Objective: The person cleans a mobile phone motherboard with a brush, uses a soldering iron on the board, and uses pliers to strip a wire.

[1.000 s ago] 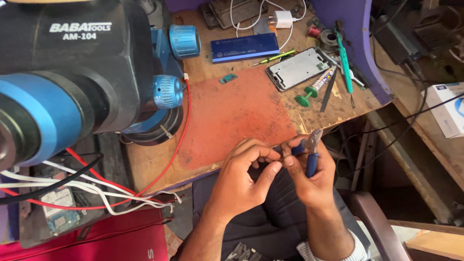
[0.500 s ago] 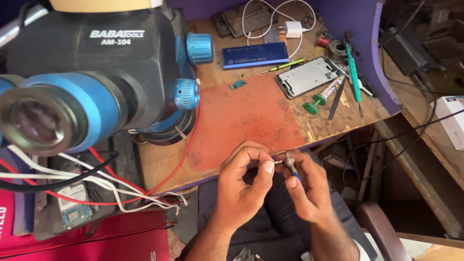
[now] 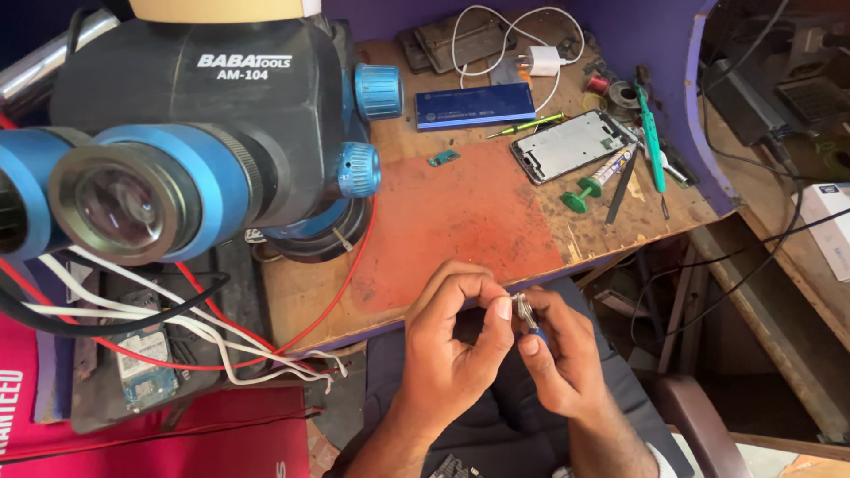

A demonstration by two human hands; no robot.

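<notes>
while both hands (image 3: pixel 509 350) pinch a small metal part (image 3: pixel 522 308), a microscope (image 3: pixel 195 133) looms left, blocking the bench.

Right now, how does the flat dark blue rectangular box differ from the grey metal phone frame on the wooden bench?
The flat dark blue rectangular box is solid blue; the grey metal phone frame is pale grey with a dark rim. The box is long and narrow; the frame is broader. The box lies nearly level in the view; the frame lies slanted. Both lie flat on the wooden bench, away from both hands.
</notes>
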